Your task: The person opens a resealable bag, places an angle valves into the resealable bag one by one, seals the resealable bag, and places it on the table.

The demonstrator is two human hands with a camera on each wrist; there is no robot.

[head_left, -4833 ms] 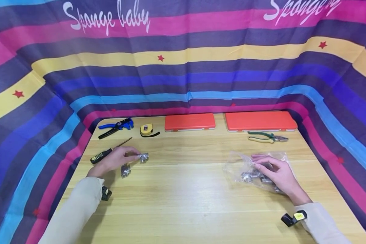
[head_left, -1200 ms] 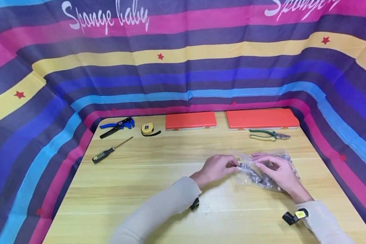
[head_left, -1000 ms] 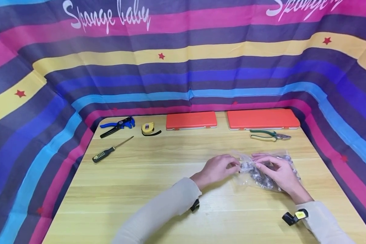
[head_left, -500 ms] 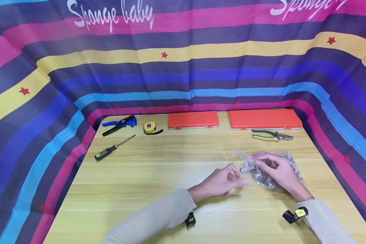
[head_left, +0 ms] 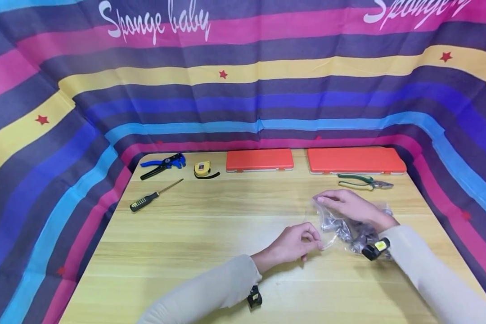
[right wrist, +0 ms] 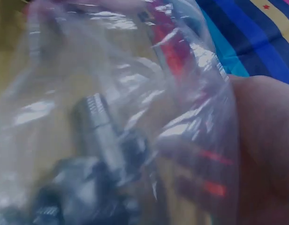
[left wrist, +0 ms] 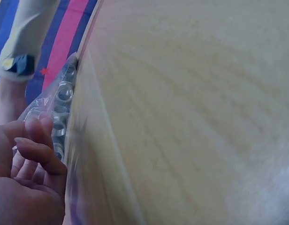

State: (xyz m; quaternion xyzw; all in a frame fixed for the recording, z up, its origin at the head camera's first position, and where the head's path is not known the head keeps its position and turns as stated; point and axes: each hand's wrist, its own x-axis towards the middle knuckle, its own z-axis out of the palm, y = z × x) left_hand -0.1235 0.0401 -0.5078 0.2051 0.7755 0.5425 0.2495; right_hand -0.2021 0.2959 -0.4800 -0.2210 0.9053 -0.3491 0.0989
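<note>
A clear plastic bag (head_left: 328, 225) of metal pipe fittings (head_left: 358, 238) lies on the right half of the table. At its near left edge, my left hand (head_left: 293, 243) pinches the plastic between thumb and fingertips. My right hand (head_left: 346, 204) grips the bag's far left corner, with the forearm crossing over the bag and hiding part of it. Ring-shaped fitting ends (left wrist: 64, 93) show through the plastic in the left wrist view. Up close in the right wrist view, the film is lifted over blurred, shiny fittings (right wrist: 104, 136).
Green-handled pliers (head_left: 366, 182) lie behind the bag, in front of a long red case (head_left: 356, 159). A shorter red case (head_left: 260, 159), a yellow tape measure (head_left: 202, 168) and blue-and-black wire strippers (head_left: 164, 165) line the back. A screwdriver (head_left: 155, 195) lies at left.
The two fittings at the left are gone from there; my left hand came across from them to the bag, then slid nearer along its edge. My right hand moved to the bag's far corner.
</note>
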